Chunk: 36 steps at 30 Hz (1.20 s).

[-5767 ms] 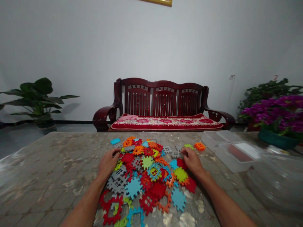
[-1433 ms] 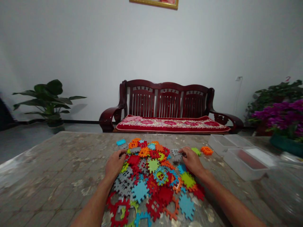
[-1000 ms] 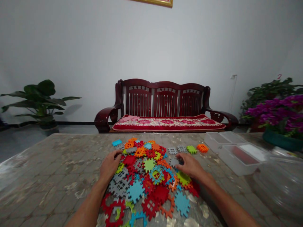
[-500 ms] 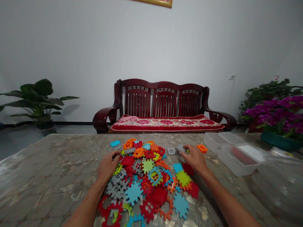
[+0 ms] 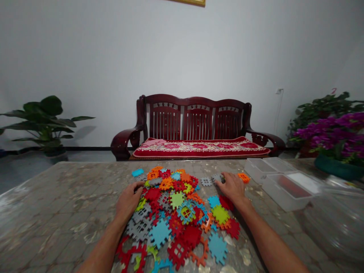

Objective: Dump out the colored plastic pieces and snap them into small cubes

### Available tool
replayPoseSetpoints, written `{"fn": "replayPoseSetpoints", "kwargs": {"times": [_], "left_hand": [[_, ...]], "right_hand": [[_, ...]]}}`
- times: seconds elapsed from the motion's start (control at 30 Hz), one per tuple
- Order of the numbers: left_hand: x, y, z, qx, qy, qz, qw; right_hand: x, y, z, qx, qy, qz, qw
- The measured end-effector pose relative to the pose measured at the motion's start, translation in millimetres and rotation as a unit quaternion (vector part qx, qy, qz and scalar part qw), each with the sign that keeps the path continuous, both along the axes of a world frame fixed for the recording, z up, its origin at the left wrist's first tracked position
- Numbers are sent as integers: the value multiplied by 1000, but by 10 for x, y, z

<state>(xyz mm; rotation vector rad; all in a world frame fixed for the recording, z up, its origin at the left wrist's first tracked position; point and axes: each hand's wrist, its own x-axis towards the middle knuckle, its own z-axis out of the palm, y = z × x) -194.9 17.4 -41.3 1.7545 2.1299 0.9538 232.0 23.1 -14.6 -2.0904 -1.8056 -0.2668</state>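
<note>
A heap of flat, notched plastic tiles [image 5: 182,212] in red, blue, green, orange and grey lies on the table in front of me. My left hand [image 5: 128,200] rests palm down on the heap's left edge, fingers loosely bent on grey and green tiles, holding nothing. My right hand [image 5: 233,186] reaches past the heap's far right corner, its fingertips closed on a small grey tile [image 5: 217,178] that sits on the tabletop. Another grey tile [image 5: 206,182] lies just left of it. An orange tile [image 5: 243,177] lies just right of the hand.
The table [image 5: 62,197] has a mottled stone-pattern top. Two clear plastic boxes [image 5: 281,181] stand at the right, with a clear bag [image 5: 335,223] nearer me. A purple flowering plant [image 5: 335,140] is at far right, and a wooden bench [image 5: 196,129] stands behind the table.
Over the last second my right hand picked a grey tile out of the heap and carried it forward and right to the loose tiles beyond. The left hand stayed put.
</note>
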Motion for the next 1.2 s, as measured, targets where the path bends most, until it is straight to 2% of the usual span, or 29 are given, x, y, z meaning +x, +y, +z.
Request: {"fn": "replayPoseSetpoints", "kwargs": {"times": [0.1, 0.2, 0.3, 0.43, 0.63, 0.97, 1.2], "left_hand": [[0, 3, -12, 2, -4, 2, 1000], [3, 5, -18, 4, -5, 5, 1000], [3, 6, -18, 7, -3, 9, 1000], [-2, 4, -9, 8, 1, 7, 1000], [0, 1, 0, 6, -1, 5, 1000], [12, -20, 44, -4, -9, 7, 1000], [22, -26, 26, 2, -5, 7, 1000]], "right_hand": [[80, 17, -25, 8, 24, 43, 999], [194, 73, -29, 1, 51, 122, 991], [302, 170, -11, -42, 63, 186, 980], [394, 315, 23, -104, 46, 228, 967], [431, 417, 21, -113, 25, 250, 961], [381, 463, 114, -86, 69, 232, 966], [318, 567, 93, -129, 58, 226, 964]]}}
